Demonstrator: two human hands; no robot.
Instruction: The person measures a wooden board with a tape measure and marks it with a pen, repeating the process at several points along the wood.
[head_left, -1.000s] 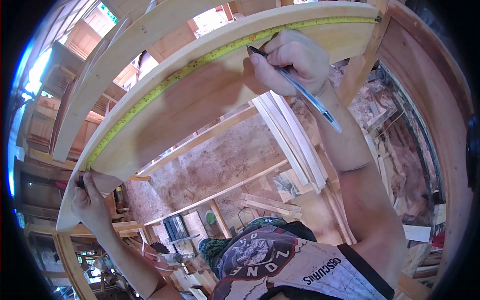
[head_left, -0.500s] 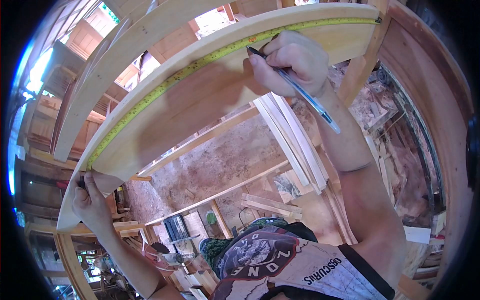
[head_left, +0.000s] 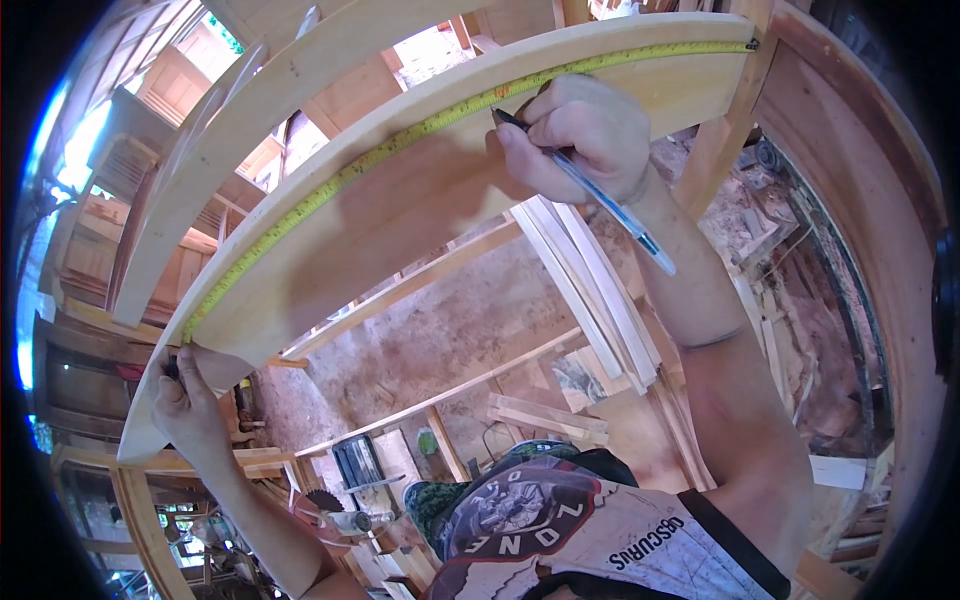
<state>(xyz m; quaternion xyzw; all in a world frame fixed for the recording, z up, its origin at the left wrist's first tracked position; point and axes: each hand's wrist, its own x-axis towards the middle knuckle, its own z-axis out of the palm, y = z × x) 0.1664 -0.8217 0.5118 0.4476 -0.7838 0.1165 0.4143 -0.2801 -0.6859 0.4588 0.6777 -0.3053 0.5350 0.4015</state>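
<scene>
A yellow tape measure (head_left: 340, 178) lies stretched along a wide wooden board (head_left: 400, 200), its hooked end at the board's far right edge. At the board's left end my left hand (head_left: 187, 400) is closed around the tape's dark case, which is mostly hidden by the fingers. My right hand (head_left: 588, 135) pinches a clear ballpoint pen with a blue ink tube (head_left: 610, 205). The pen's dark tip points at the board just below the tape, close to a red mark on the blade. The right hand's edge rests near the board's surface.
Another wooden plank (head_left: 215, 165) stands beyond the board. Several pale strips (head_left: 590, 290) lean below it. A circular saw blade (head_left: 325, 500) and a black case (head_left: 357, 460) sit lower left. A brown wood panel (head_left: 850, 150) rises on the right, by scrap wood.
My right hand and the pen have shifted slightly down, and the pen tip is a little farther from the tape. My left hand stays at the tape's case.
</scene>
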